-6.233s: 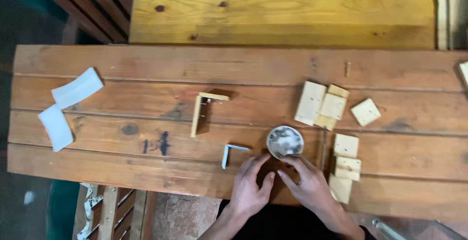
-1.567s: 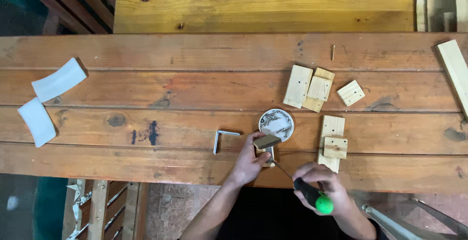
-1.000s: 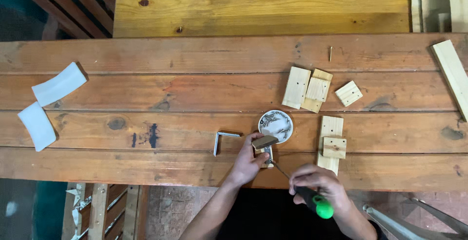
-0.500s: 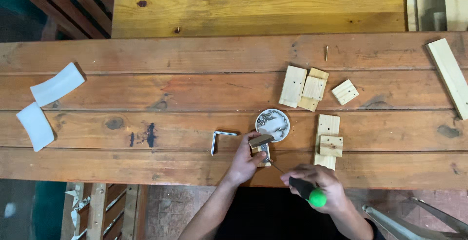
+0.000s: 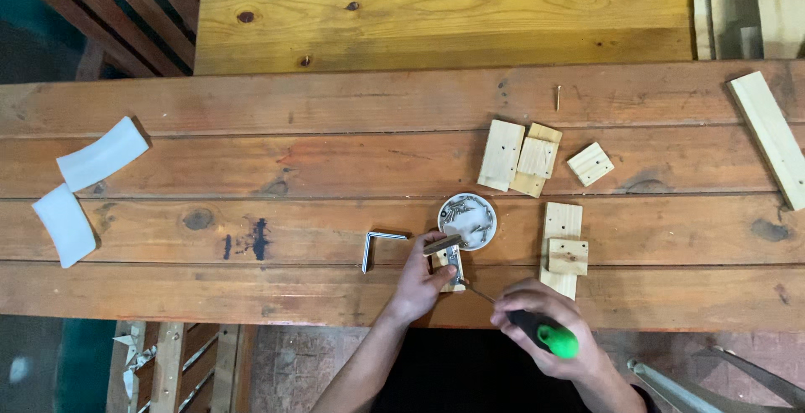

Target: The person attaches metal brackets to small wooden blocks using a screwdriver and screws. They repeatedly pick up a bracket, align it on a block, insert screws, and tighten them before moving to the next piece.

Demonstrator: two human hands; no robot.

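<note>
Bracket-fitted wood block [image 5: 453,269], near the bench's front edge beside a screw dish [image 5: 468,220], is pinned by the left hand [image 5: 419,280] while a green-handled screwdriver [image 5: 537,329], gripped by the right hand [image 5: 549,333], is best kept aligned with the screw.

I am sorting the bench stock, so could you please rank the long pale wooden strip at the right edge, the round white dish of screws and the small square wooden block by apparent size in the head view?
1. Long pale wooden strip, largest.
2. Round white dish of screws.
3. Small square wooden block, slightly smaller than the dish; they look close.
</note>
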